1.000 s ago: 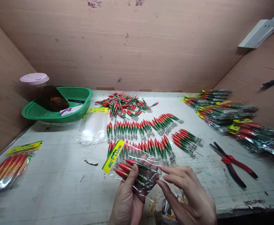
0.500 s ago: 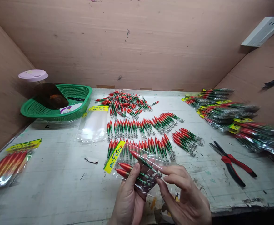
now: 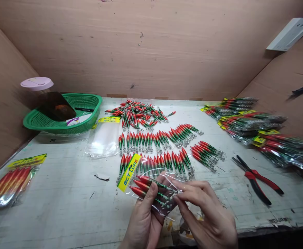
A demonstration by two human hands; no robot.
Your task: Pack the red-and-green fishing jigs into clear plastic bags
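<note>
My left hand [image 3: 143, 221] grips a clear plastic bag [image 3: 151, 186] with a yellow header card [image 3: 129, 172], thumb pressed over red-and-green lures inside it. My right hand [image 3: 205, 214] pinches the bag's open right end, where the lures' hook ends lie. Both hands hover near the table's front edge, just below rows of loose red-and-green lures [image 3: 153, 152] laid side by side. A loose heap of the same lures [image 3: 138, 114] lies farther back.
A stack of empty clear bags [image 3: 103, 138] lies left of the rows. Filled bags [image 3: 257, 131] pile up at the right. Red-handled pliers [image 3: 257, 180] lie right of my hands. A green basket [image 3: 63, 114] stands at the back left, one filled bag [image 3: 11, 180] at the left edge.
My right hand has closed in on the bag's open end. The top lure has slid flatter into the bag beside the other two.
</note>
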